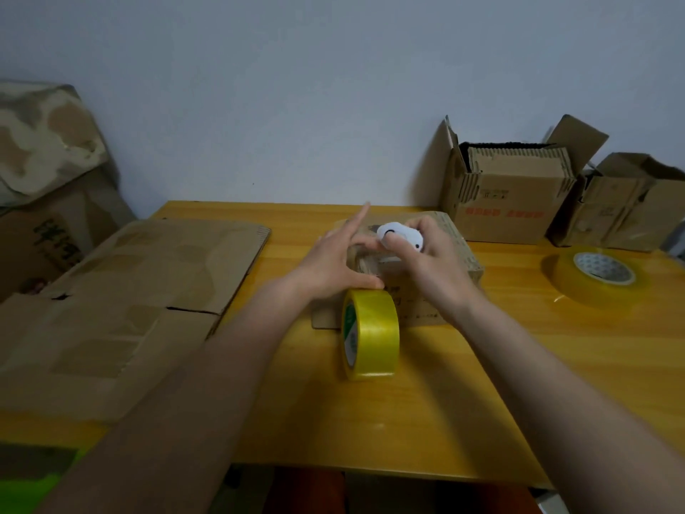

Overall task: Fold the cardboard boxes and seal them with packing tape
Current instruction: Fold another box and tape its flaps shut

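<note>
Head view: tape roll (pixel 371 333) below left hand (pixel 335 259) (touching)

We see a simple packing corner in a plain room, maybe in a home or a small storeroom; we cannot tell which. A yellow wooden table (pixel 426 421) stands against a bare grey wall (pixel 296 87). On it lie flattened cardboard (pixel 122 298), two tape rolls (pixel 370 333) (pixel 596 276), and open boxes (pixel 515 194) at the back right. More worn cartons (pixel 48 187) are stacked at the left beside the table.
</note>
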Demonstrator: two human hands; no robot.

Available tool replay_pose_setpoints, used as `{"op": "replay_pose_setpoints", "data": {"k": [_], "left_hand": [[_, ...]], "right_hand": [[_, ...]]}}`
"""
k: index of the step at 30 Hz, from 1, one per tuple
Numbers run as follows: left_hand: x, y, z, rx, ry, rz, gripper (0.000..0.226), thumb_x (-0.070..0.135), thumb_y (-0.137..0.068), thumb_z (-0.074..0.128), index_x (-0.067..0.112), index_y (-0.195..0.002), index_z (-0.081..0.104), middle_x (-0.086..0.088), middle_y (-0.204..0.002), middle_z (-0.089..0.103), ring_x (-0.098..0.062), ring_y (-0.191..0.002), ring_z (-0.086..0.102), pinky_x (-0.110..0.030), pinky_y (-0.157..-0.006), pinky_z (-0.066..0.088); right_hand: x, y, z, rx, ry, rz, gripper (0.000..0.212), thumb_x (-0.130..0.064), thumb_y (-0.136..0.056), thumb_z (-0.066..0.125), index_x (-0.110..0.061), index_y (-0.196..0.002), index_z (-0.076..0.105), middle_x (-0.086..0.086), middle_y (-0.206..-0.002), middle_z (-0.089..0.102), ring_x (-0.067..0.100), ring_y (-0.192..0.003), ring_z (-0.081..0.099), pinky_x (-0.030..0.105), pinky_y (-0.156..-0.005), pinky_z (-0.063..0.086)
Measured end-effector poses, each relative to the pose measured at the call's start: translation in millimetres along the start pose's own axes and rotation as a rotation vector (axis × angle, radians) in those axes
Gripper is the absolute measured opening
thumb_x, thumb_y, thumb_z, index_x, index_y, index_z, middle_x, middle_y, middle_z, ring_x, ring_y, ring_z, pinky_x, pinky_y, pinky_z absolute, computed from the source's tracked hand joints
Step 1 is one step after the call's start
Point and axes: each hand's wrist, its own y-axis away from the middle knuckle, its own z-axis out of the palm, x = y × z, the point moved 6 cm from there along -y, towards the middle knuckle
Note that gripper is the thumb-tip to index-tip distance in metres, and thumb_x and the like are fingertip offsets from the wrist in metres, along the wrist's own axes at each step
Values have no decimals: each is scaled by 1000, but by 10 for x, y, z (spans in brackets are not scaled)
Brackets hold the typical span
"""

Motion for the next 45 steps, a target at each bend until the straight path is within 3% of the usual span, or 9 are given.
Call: {"op": "replay_pose_setpoints", "data": {"k": [6,9,14,19,22,26,35,41,45], "left_hand": [[-345,284,102,287,526,-338,128,42,-62,87,32,-154,0,1,-147,41,-19,-131,43,-33,-101,38],[-341,517,406,179,758,-415,134,57,-51,87,30,-154,4,7,-137,46,-9,-111,54,-28,-86,47],[-291,608,586,195,671,-428,120,51,-51,79,17,-149,19,1,-145,40,-16,-130,44,-40,-107,41],[-344,672,707,89,698,-528,74,56,-56,83,9,-109,63,-5,-110,68,-21,-101,66,-35,-84,55],[-420,709,797,53,688,-582,69,53,-66,81,9,-115,62,-6,-113,68,-18,-99,67,-31,-79,54],[-364,652,662,349,751,-469,49,24,-74,83,14,-115,58,4,-107,65,4,-90,63,-14,-72,50],[-293,627,576,650,778,-393,13,9,-94,59,18,-101,66,-2,-93,70,-8,-82,65,-20,-72,52],[-272,637,566,756,758,-368,15,13,-98,52,18,-97,65,-5,-93,69,-16,-85,63,-31,-76,50],[-246,624,567,761,709,-339,14,14,-99,50,18,-99,64,-5,-87,67,-11,-79,61,-15,-66,47]], "right_hand": [[112,13,212,-144,263,-143,23,-37,-95,50,-16,-95,41,4,-94,60,19,-86,57,41,-71,46],[110,-13,213,-125,292,-173,26,-40,-94,48,-15,-95,39,7,-92,61,25,-84,58,49,-72,46],[134,-28,243,-85,355,-220,27,-39,-94,49,-13,-97,41,7,-85,59,26,-76,54,47,-67,44],[191,-91,266,-67,442,-245,24,-40,-95,50,-19,-94,37,2,-81,58,25,-74,53,37,-61,35],[209,-92,275,-64,434,-246,25,-41,-95,50,-19,-94,36,1,-80,57,24,-72,53,35,-59,34],[230,-70,272,-89,364,-231,22,-38,-96,50,-20,-94,38,1,-81,58,20,-72,54,37,-61,40],[104,89,66,-93,171,-246,13,-21,-90,63,-16,-100,58,-6,-114,63,9,-106,57,32,-87,48],[165,375,6,-49,445,-405,15,-16,-84,71,-12,-98,69,3,-92,56,16,-78,54,31,-65,47],[68,406,90,-34,575,-557,17,-14,-84,70,-8,-100,71,10,-89,57,24,-74,57,34,-56,49]]}}
